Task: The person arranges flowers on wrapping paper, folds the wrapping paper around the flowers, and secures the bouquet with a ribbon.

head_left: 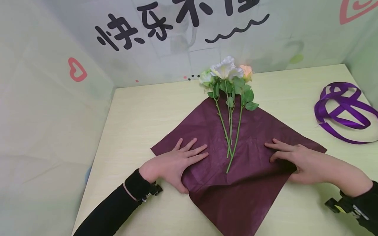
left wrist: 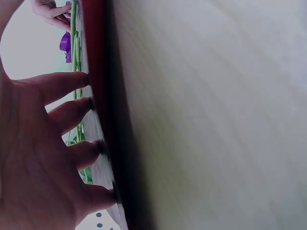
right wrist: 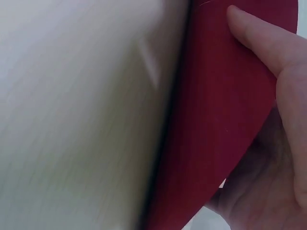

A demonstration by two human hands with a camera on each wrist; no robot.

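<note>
A dark purple sheet of wrapping paper lies cornerwise on the table, its front part creased and raised. On it rest artificial flowers: a white bloom, a pale green-white one and a peach one, their green stems crossing near the middle. My left hand spreads its fingers over the paper's left side, thumb by the edge; in the left wrist view the fingertips touch the sheet. At the right edge, my right hand holds the paper, its thumb against the red-looking underside.
A loosely looped purple ribbon lies at the table's right. The pale wooden table meets a printed cloth backdrop behind and at the sides. A black cuff with a small device sits on each wrist.
</note>
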